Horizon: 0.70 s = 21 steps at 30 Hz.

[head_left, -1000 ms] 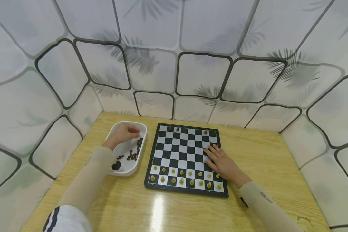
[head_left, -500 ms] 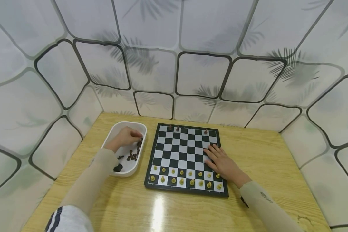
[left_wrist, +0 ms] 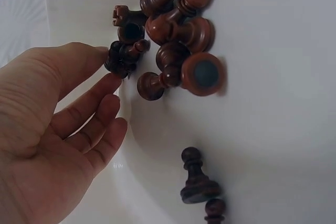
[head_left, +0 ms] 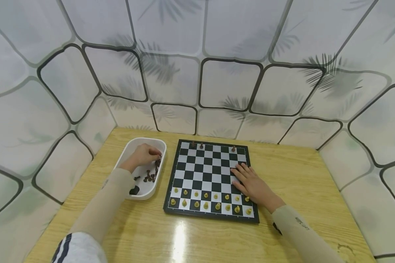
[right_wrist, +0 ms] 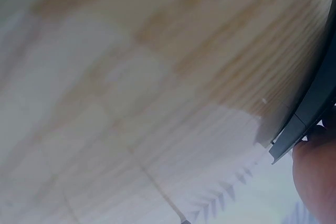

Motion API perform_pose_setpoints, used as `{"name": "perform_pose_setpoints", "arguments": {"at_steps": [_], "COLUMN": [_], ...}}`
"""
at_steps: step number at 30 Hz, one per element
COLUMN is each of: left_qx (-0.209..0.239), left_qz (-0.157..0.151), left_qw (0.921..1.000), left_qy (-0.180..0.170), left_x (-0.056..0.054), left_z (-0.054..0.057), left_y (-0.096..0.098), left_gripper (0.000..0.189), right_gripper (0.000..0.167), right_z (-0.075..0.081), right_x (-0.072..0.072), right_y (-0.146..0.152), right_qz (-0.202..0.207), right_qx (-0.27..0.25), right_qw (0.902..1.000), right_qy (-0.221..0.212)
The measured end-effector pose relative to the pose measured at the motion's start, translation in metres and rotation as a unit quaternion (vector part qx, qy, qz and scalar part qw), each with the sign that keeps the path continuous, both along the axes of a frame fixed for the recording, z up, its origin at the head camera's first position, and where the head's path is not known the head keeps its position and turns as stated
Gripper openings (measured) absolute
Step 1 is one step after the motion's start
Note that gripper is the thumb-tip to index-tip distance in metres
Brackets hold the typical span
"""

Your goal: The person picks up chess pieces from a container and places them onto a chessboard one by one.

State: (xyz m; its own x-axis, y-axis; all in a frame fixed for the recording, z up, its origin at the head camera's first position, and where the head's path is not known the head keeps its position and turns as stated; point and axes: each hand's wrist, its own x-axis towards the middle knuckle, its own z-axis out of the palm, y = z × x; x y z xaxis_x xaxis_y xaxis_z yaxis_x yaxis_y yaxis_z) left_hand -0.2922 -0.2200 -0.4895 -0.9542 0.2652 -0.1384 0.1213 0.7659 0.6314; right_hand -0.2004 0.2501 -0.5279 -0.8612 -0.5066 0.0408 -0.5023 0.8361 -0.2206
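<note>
In the head view my left hand (head_left: 142, 155) reaches into a white plastic tub (head_left: 163, 166) at the left. Its thumb and index fingertips pinch a dark brown chess piece (left_wrist: 117, 62), whose kind is hard to make out. Several brown pieces lie beside it in a heap, among them a rook (left_wrist: 125, 15) and a pawn (left_wrist: 153, 85); another pawn (left_wrist: 194, 177) lies apart. My right hand (head_left: 251, 185) rests with spread fingers on the right side of the chessboard (head_left: 207, 168). In the right wrist view only a bit of this hand (right_wrist: 316, 177) shows.
Two rows of yellow pieces (head_left: 206, 205) stand on the board's near side. Along its far row are a few brown ones, including one (head_left: 233, 149) at the right. A black object (head_left: 134, 190) lies in the tub's near end. Patterned curtains (head_left: 217, 84) surround the wooden table (head_left: 145, 233).
My left hand has shifted slightly right and down inside the tub, from above its bare floor to the heap of brown pieces. The right hand has stayed put.
</note>
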Motion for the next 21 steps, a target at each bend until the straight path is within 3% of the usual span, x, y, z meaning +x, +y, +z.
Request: {"name": "perform_pose_setpoints", "arguments": {"at_steps": [6,14,21], "left_qx": [-0.007,-0.018,-0.014], "left_qz": [0.009,-0.009,-0.01], "left_qw": [0.9999,0.9997,0.9998], "left_qy": [-0.006,0.013,0.007], "left_x": [-0.0001,-0.0014,-0.0019], "left_z": [0.0008,-0.0006,-0.0025], "left_y": [-0.0028,-0.003,-0.0008], "left_gripper": [0.026,0.023,0.025], "right_gripper": [0.06,0.061,0.06], "right_z": [0.0007,-0.0005,0.0], "right_x": [0.0,-0.0004,-0.0003], "right_y": [0.0002,0.0007,0.0001], "right_qz": [0.001,0.0,0.001], "right_qx": [0.001,0.006,0.008], "right_qw": [1.0,1.0,1.0], "right_qy": [0.0,-0.002,-0.002]}}
